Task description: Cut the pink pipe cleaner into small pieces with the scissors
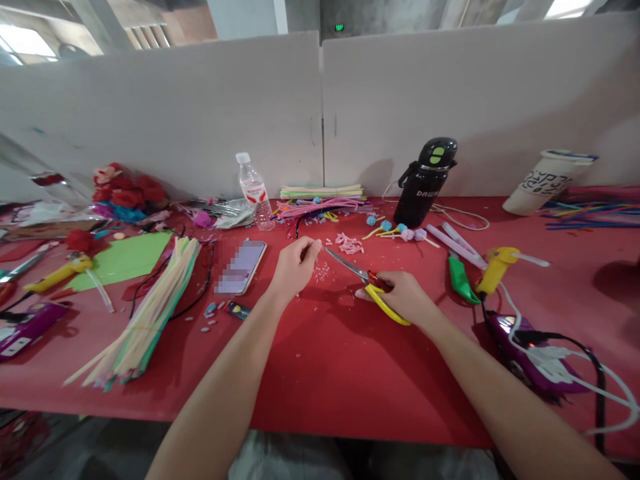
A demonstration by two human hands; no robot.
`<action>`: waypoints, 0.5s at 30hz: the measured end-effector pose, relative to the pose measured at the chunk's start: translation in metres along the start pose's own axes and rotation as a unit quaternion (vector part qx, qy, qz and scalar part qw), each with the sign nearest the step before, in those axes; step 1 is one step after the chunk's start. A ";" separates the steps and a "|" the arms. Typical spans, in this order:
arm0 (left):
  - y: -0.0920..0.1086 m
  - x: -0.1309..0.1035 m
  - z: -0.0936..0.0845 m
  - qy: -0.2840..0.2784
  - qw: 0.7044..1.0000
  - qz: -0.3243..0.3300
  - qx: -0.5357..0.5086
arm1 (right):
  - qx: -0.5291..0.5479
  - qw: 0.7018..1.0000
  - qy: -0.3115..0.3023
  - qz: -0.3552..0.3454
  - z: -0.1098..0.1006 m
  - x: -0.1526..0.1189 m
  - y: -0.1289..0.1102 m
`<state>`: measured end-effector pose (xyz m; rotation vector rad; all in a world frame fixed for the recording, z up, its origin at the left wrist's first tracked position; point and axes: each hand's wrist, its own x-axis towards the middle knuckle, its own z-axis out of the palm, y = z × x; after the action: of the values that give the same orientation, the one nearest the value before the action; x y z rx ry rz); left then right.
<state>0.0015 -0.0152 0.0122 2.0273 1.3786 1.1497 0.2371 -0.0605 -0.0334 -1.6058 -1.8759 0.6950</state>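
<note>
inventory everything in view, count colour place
table: 1, red, beneath
partition panels: 2, whitish, behind
scissors: 1, yellow-red handles, centre
snippets: many, pink, centre
flask: 1, black, back right
pompoms: several, blue-purple, by flask
stem bundle: 1, pale, left
phone: 1, lilac, left
bottle: 1, clear, back
cup: 1, white, far right
glue guns: 2, yellow, both sides
power strips: 2, purple, both sides
paper: 1, green, left
fluffy bunch: 1, reddish, back left
left hand: 1, bare, near scissors' tip
right hand: 1, bare, holding scissors

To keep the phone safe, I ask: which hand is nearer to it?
The left hand. It is just right of the phone, apart from it; the right hand, holding the scissors, is farther away to the right.
</note>
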 end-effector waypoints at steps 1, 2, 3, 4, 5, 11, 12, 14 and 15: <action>0.001 0.000 0.000 -0.002 1.000 0.001 0.000 | -0.003 1.000 -0.001 0.001 0.000 0.000 0.000; 0.001 0.000 0.001 -0.003 1.000 0.002 0.000 | -0.007 1.000 -0.003 0.002 0.000 0.001 0.000; 0.002 0.000 0.001 -0.002 1.000 0.001 0.000 | -0.010 1.000 -0.002 0.004 0.000 0.001 0.000; 0.002 0.001 0.000 -0.003 1.000 -0.001 0.001 | -0.011 1.000 -0.001 0.006 0.000 0.001 0.000; 0.001 0.001 -0.001 -0.005 1.000 -0.006 0.003 | -0.012 1.000 0.002 0.008 0.000 0.001 0.000; -0.017 0.008 -0.032 -0.159 0.978 -0.087 0.101 | -0.035 0.998 0.045 0.011 -0.001 0.003 0.001; -0.022 0.008 -0.038 -0.210 0.966 -0.111 0.101 | -0.041 0.998 0.047 0.010 -0.001 0.004 0.001; -0.030 0.008 -0.047 -0.304 0.938 -0.130 0.106 | -0.054 0.997 0.053 0.006 -0.001 0.004 0.002; -0.034 0.008 -0.050 -0.319 0.930 -0.141 0.119 | -0.059 0.997 0.056 0.004 -0.001 0.004 0.003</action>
<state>-0.0565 0.0008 0.0188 2.0062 1.4278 0.1640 0.2390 -0.0558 -0.0345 -1.6903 -1.8596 0.4958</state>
